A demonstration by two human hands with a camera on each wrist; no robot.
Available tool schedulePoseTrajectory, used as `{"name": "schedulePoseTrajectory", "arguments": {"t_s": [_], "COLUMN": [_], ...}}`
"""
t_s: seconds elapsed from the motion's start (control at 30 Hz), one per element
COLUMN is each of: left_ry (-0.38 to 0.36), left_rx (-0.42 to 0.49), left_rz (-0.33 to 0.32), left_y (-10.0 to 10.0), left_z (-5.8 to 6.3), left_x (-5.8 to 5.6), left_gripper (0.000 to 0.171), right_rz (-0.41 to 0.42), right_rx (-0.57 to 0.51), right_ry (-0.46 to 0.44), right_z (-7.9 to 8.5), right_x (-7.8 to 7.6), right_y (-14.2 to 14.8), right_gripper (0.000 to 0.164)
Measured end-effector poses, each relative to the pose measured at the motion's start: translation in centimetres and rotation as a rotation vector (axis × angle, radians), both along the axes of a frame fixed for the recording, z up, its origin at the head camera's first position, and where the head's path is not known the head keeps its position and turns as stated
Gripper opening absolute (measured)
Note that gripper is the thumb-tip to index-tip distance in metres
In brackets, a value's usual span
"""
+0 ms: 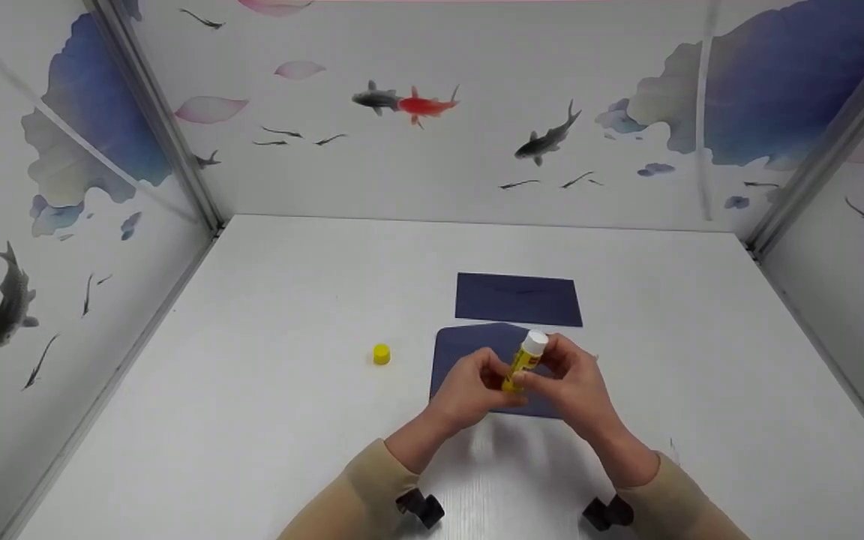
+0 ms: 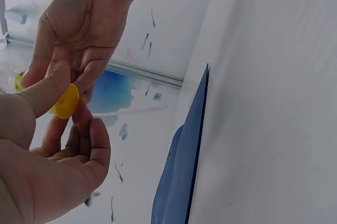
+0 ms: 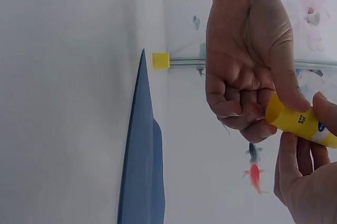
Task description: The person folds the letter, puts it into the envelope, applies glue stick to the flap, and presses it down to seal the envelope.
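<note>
A yellow glue stick, uncapped with its white end up, is tilted between both hands above a dark blue envelope-like paper. My left hand pinches it near the lower end; in the left wrist view its thumb lies by the round yellow base. My right hand grips the body higher up with thumb and fingers. In the right wrist view the yellow label side shows between the two hands. The hands hide part of the blue paper.
A yellow cap stands on the white table, left of the hands. Behind the envelope-like paper lies a dark blue rectangular sheet. Walls printed with fish enclose the table at the back and both sides.
</note>
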State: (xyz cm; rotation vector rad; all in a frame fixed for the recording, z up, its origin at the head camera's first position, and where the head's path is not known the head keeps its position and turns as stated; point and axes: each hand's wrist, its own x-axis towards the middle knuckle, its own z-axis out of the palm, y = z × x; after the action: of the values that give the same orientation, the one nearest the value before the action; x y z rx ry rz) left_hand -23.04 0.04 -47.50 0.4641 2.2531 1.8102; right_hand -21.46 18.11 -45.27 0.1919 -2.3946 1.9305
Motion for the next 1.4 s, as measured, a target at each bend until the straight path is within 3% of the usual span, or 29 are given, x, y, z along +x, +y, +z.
{"name": "schedulePoseTrajectory", "arguments": {"t_s": [0.13,0.33,0.47,0.63,0.73,0.9,0.97,1.1,1.2,1.4], "left_ry": [0.029,-0.069,-0.057,0.012,0.028,0.009,0.005,0.022,0.048,0.024], "left_rx": [-0.026,0.102,0.111,0.031,-0.008,0.005,0.013,0.005,-0.006,0.074], "left_rz": [-0.037,-0.135,-0.086,-0.008,-0.041,-0.167,-0.160,-0.058,-0.023,-0.098], "left_y": [-0.12,-0.66,-0.54,-0.20,-0.22,-0.53,-0.54,-0.37,-0.25,-0.32], "left_z": [0.18,0.28,0.06,0.05,0.11,-0.08,-0.23,-0.31,-0.14,-0.03], "left_x": [-0.02,-0.53,-0.62,-0.45,-0.38,-0.59,-0.61,-0.41,-0.26,-0.36], "left_gripper": [0.031,0.024,0.022,0.029,0.031,0.030,0.028,0.022,0.023,0.019], "right_rz": [0.005,-0.032,-0.032,-0.026,-0.024,-0.028,-0.028,-0.018,-0.013,-0.035], "right_rx": [0.003,0.000,0.003,0.003,0.004,-0.003,-0.007,-0.006,0.001,-0.002], "right_ry": [0.007,0.011,0.012,0.005,0.003,0.007,0.007,0.006,0.005,0.019], "right_z": [0.06,0.21,0.14,0.02,-0.04,-0.01,0.00,-0.04,-0.04,0.17], "right_x": [-0.06,-0.38,-0.41,-0.34,-0.37,-0.37,-0.34,-0.31,-0.32,-0.38], "right_y": [0.03,0.37,0.42,0.27,0.32,0.44,0.47,0.38,0.32,0.46], "right_gripper": [0.034,0.032,0.033,0.033,0.033,0.034,0.034,0.034,0.034,0.034]}}
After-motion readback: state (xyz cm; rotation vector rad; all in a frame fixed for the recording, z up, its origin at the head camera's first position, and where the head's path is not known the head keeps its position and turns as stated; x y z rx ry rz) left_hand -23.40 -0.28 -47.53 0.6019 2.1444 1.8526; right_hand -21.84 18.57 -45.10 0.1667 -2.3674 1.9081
